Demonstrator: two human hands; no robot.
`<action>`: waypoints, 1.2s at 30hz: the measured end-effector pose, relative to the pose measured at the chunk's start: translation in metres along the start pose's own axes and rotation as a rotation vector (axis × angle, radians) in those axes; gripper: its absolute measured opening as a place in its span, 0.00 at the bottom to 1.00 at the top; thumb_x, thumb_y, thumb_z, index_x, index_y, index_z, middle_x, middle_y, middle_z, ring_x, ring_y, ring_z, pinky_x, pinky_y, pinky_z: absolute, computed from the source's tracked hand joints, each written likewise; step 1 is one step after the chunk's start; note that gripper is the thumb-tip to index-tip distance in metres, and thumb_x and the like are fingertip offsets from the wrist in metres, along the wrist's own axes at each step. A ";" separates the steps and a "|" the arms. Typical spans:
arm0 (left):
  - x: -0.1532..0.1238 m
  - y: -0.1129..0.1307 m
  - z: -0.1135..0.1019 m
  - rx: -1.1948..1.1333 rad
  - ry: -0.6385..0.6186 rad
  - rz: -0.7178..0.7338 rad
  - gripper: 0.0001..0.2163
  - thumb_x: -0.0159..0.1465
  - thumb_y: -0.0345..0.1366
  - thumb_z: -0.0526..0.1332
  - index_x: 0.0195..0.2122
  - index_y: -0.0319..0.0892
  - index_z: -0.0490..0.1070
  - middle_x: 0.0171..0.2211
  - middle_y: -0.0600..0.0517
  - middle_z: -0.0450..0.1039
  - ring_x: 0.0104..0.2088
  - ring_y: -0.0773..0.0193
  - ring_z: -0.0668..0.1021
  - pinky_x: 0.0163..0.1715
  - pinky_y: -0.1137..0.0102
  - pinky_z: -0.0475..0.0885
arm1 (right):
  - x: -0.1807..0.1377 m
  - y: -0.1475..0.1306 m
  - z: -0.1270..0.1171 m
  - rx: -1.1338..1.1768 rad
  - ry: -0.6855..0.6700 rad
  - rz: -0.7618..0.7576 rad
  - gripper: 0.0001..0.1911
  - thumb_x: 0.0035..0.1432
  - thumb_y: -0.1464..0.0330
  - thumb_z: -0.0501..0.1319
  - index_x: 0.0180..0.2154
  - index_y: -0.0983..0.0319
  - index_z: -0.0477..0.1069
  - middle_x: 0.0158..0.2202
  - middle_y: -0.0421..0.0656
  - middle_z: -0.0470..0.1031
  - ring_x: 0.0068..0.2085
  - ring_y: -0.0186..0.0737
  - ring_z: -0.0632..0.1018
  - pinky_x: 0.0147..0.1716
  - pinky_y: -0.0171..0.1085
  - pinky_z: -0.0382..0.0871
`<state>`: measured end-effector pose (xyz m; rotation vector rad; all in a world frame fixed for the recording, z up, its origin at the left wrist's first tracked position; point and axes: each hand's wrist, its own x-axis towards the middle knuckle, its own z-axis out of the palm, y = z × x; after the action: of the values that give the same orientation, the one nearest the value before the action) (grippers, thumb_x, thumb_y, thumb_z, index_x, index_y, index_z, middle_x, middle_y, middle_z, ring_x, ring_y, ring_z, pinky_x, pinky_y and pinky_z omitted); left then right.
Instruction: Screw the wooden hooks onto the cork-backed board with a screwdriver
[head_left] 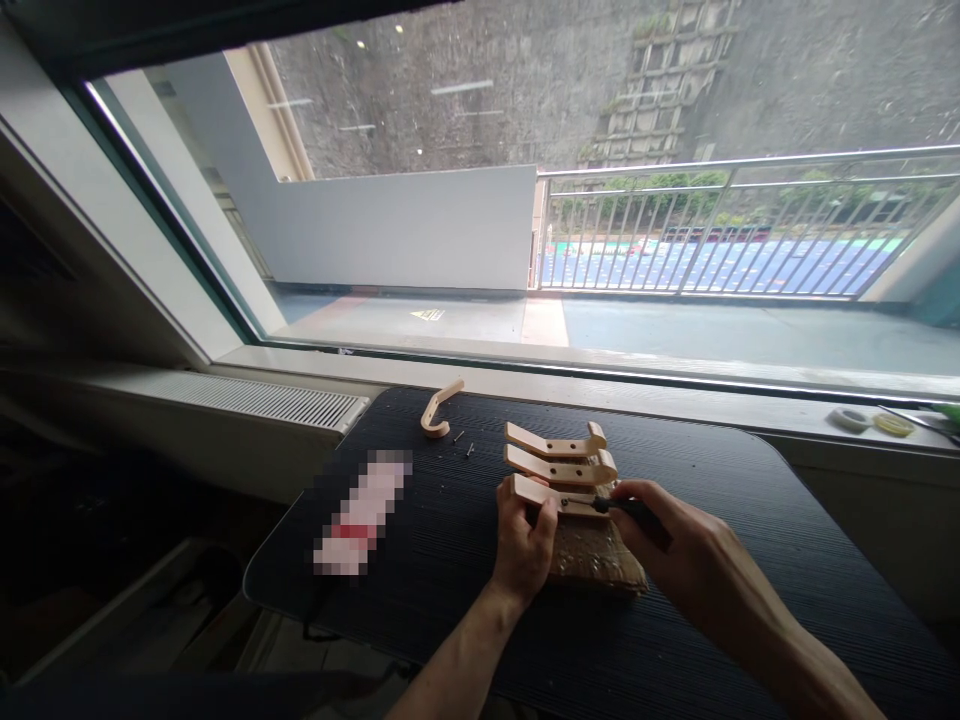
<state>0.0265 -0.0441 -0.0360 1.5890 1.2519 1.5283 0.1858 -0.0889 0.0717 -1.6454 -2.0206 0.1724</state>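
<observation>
- Left hand (525,535): I read the fingers as curled closed around the near end of the nearest wooden hook (537,492), pinning it down.
- Right hand (679,545): closed around the black handle of a screwdriver (634,509). The shaft points left, with its tip at the nearest wooden hook.
- Hook count: four. Three lie side by side in a row, the nearest wooden hook, a middle hook (564,468) and a far hook (556,444). One loose hook (441,410) lies apart near the far edge.
- Screw count: two small screws (463,443), between the loose hook and the row.
- Support: one brown wrapped block (596,562) lies under the near end of the row, between both hands.
- Other items: one blurred object (362,512) lies left of the hands; two tape rolls (870,422) sit on the window sill (675,395).
- Edges: the dark table (750,620) has rounded corners, and its far edge lies along the window sill.
- Open room: bare tabletop lies right of the right hand and near the front edge.
</observation>
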 end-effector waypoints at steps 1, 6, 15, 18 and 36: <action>0.000 0.000 0.000 0.003 -0.003 0.000 0.06 0.62 0.33 0.57 0.38 0.41 0.70 0.38 0.49 0.68 0.43 0.59 0.72 0.47 0.64 0.67 | 0.000 -0.001 0.000 0.006 -0.003 0.006 0.10 0.60 0.62 0.51 0.39 0.57 0.68 0.25 0.38 0.75 0.23 0.35 0.74 0.24 0.33 0.63; 0.000 0.000 -0.001 0.022 -0.013 0.008 0.05 0.62 0.33 0.57 0.38 0.41 0.70 0.39 0.49 0.68 0.43 0.59 0.72 0.47 0.64 0.67 | 0.004 -0.002 -0.003 -0.015 -0.053 -0.009 0.10 0.61 0.62 0.50 0.40 0.57 0.67 0.27 0.39 0.76 0.25 0.36 0.75 0.25 0.33 0.63; 0.000 -0.002 0.000 0.022 -0.006 0.009 0.06 0.62 0.33 0.57 0.40 0.41 0.69 0.39 0.49 0.68 0.43 0.59 0.72 0.46 0.64 0.67 | 0.031 -0.003 -0.019 -0.151 -0.269 -0.174 0.09 0.61 0.64 0.51 0.38 0.56 0.68 0.29 0.39 0.76 0.26 0.36 0.74 0.25 0.33 0.58; 0.000 -0.002 -0.001 0.021 -0.009 0.011 0.06 0.62 0.32 0.57 0.40 0.41 0.69 0.39 0.48 0.68 0.43 0.59 0.71 0.47 0.64 0.67 | 0.041 -0.005 -0.025 -0.137 -0.342 -0.231 0.08 0.61 0.65 0.51 0.37 0.55 0.69 0.31 0.38 0.76 0.28 0.36 0.74 0.26 0.33 0.58; 0.000 -0.001 0.000 -0.001 0.005 -0.010 0.07 0.61 0.33 0.57 0.40 0.41 0.70 0.39 0.48 0.68 0.43 0.58 0.72 0.47 0.64 0.67 | 0.099 -0.026 -0.043 -0.090 -0.682 -0.317 0.13 0.49 0.74 0.52 0.33 0.56 0.72 0.30 0.37 0.74 0.28 0.32 0.69 0.26 0.30 0.56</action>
<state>0.0260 -0.0436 -0.0372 1.5771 1.2598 1.5273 0.1710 -0.0124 0.1503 -1.4018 -2.7972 0.5995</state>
